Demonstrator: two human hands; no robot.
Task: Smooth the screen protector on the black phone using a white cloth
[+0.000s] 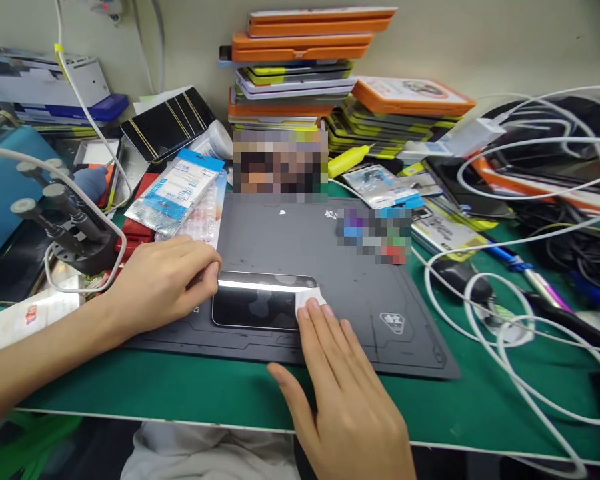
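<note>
A black smartphone [257,303] lies face up on a dark grey work mat [330,253], its glossy screen reflecting light. My left hand [163,283] rests at the phone's left end, fingers curled, with the thumb and fingertips pressing its upper left corner. My right hand [343,393] lies flat with its fingers extended. Its fingertips press a small white wipe [307,298] onto the right end of the screen.
Stacks of orange and yellow-green boxes [300,67] stand at the back. Packaged screen protectors [177,190] lie left of the mat. A black tool stand [67,223] sits at the left. White cables [520,320] loop over the green table [180,390] at the right.
</note>
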